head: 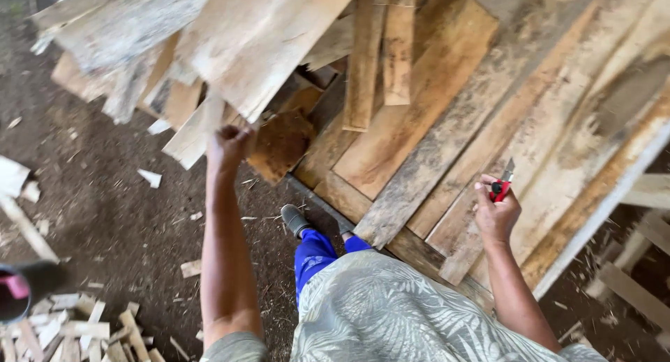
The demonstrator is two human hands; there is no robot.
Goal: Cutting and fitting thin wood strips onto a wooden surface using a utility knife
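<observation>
My left hand (227,147) reaches forward and grips the edge of a brown, rough-edged piece of wood (280,144) that sticks out from under a heap of planks. My right hand (495,210) is raised to the right and closed on a red utility knife (501,184) whose short blade points up. Beneath both arms lie wide weathered boards (433,124) stacked at an angle. My patterned shirt, blue trousers and one dark shoe (294,219) show at the bottom.
A loose pile of pale planks (209,34) overhangs the dirt floor (105,208) at the top left. Small wood offcuts (84,330) lie at the bottom left next to a dark object with a pink part (17,289). More slats (642,264) lie at the right edge.
</observation>
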